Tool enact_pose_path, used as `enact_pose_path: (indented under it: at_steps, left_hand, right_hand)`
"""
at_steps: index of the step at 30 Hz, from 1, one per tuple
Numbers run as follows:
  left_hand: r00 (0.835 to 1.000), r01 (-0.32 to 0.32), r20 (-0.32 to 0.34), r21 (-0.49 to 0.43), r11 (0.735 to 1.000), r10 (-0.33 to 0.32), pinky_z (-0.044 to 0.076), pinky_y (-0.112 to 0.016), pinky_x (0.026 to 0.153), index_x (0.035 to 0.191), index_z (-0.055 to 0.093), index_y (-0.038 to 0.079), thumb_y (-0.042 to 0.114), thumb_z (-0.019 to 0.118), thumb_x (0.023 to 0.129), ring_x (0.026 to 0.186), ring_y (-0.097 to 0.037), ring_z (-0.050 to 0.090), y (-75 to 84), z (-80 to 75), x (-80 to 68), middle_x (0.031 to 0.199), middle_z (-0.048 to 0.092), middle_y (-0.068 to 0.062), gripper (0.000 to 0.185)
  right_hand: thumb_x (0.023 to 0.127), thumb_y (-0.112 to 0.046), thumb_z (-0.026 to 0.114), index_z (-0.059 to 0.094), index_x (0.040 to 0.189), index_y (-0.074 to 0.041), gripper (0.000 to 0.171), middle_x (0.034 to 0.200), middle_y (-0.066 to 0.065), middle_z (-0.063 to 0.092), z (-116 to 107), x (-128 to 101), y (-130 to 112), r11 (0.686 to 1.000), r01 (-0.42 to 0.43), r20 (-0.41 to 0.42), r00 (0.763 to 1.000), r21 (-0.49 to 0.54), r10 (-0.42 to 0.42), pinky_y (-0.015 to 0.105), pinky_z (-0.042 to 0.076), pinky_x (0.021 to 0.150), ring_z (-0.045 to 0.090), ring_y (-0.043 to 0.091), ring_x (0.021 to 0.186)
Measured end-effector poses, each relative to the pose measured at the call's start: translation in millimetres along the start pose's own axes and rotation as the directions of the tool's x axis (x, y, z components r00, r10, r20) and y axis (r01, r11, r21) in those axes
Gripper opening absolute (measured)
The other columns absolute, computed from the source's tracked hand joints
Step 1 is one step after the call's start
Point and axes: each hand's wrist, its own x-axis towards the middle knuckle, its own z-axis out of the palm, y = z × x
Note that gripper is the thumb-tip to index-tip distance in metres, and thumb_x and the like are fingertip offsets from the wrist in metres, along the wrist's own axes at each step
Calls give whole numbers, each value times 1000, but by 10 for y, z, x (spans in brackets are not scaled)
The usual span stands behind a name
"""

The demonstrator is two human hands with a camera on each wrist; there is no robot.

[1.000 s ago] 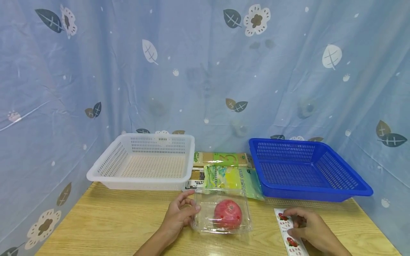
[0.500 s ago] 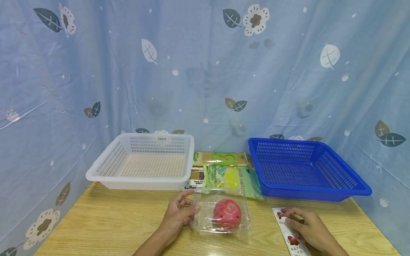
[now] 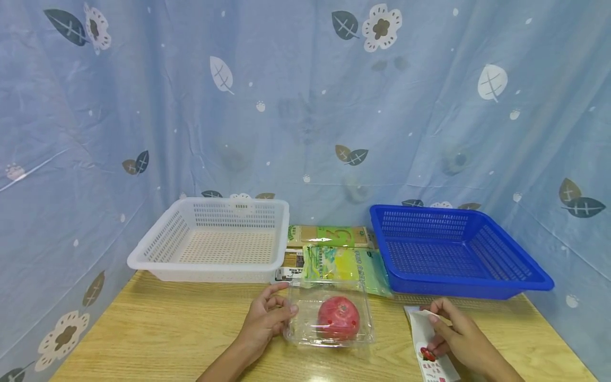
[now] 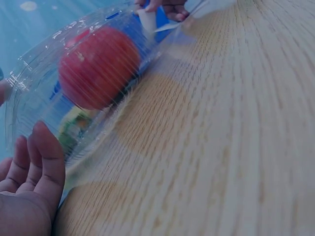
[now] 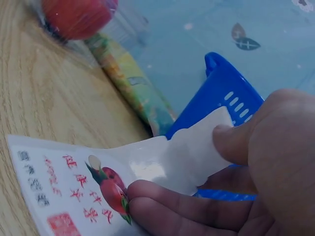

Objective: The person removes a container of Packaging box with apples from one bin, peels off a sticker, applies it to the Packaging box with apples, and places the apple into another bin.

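A clear plastic clamshell box [image 3: 305, 302] [image 4: 39, 93] lies on the wooden table with a red apple [image 3: 339, 317] [image 4: 98, 66] inside. My left hand [image 3: 274, 310] [image 4: 34, 167] holds the box's left side, thumb at its far corner and fingers curled against the near wall. To the right of the box, my right hand [image 3: 436, 334] [image 5: 182, 164] pinches a white sticker sheet [image 3: 420, 323] [image 5: 74, 187] printed with red fruit. The thumb presses on its raised far end and the fingers sit underneath. That end curls up off the table.
A white basket [image 3: 210, 265] stands at the back left and a blue basket [image 3: 458, 289] [image 5: 221, 93] at the back right, both with nothing inside. Between them lie a green-yellow packet [image 3: 343, 265] [image 5: 128, 78] and a flat green pack [image 3: 329, 236]. A blue curtain surrounds the table [image 3: 167, 329].
My right hand has lifted and bent over the far end of the sticker sheet, so its white side now shows there. The left hand and the box have stayed put.
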Motion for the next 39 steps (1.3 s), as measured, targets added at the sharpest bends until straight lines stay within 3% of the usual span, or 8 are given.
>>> enact_pose_path:
  at_steps: [3,7,17,20,24,28,34,39]
  left_hand:
    - [1000,-2,0,0,1000,2,47,-20,57,149,34,-2,5,75,87,70,-8,54,-1,-1,3,93,58,-1,75]
    - [1000,-2,3,-3,1000,2,47,-20,56,149,34,-1,5,75,87,71,-8,55,2,4,7,92,58,-1,75]
    - [1000,-1,8,5,1000,1,48,-20,57,149,33,-1,6,75,87,70,-8,55,-3,10,15,90,59,0,74]
    - [1000,2,6,5,1000,-2,48,-20,57,148,33,0,7,75,88,69,-8,55,-11,1,24,90,59,0,74]
    - [1000,7,-2,2,1000,-7,47,-20,57,147,35,1,7,76,88,69,-8,54,-19,-13,26,90,60,1,73]
    - [1000,5,-4,5,1000,-5,47,-20,58,147,35,1,8,77,87,70,-8,55,-12,-30,7,90,60,1,73]
    - [1000,0,-16,6,1000,0,47,-20,58,146,35,1,7,76,87,69,-8,55,-2,-47,-6,90,60,0,72]
    - [1000,9,-4,-5,1000,-9,47,-19,58,146,35,1,6,76,87,69,-8,55,-4,-22,9,89,60,1,72]
  right_hand:
    - [111,-14,38,36,114,3,18,107,34,59,-8,-1,-4,999,30,-22,999,16,-30,45,61,57,73,27,66]
    - [112,-12,33,33,114,4,16,92,27,60,-21,1,7,997,48,-27,999,53,-47,47,60,57,73,28,66]
    - [112,-15,33,34,113,3,18,95,27,62,7,-8,-24,999,31,-143,989,31,-26,45,61,57,73,29,65]
    - [110,-12,42,41,109,4,16,89,25,67,48,-13,-46,999,42,-248,968,-14,-44,42,61,57,72,26,64]
    - [103,-6,57,54,100,6,12,81,17,71,102,-3,-70,993,53,-388,917,-110,-92,37,60,57,72,22,64]
    - [96,2,65,66,97,6,4,76,9,72,121,24,-115,981,102,-439,883,-163,-164,34,60,58,71,18,64]
    - [90,11,68,67,109,13,18,104,3,75,133,67,-226,969,242,-380,894,-39,-238,32,61,67,73,16,80]
    - [83,13,74,65,117,12,35,117,-4,72,165,65,-341,968,249,-379,893,-29,-241,22,59,79,71,6,96]
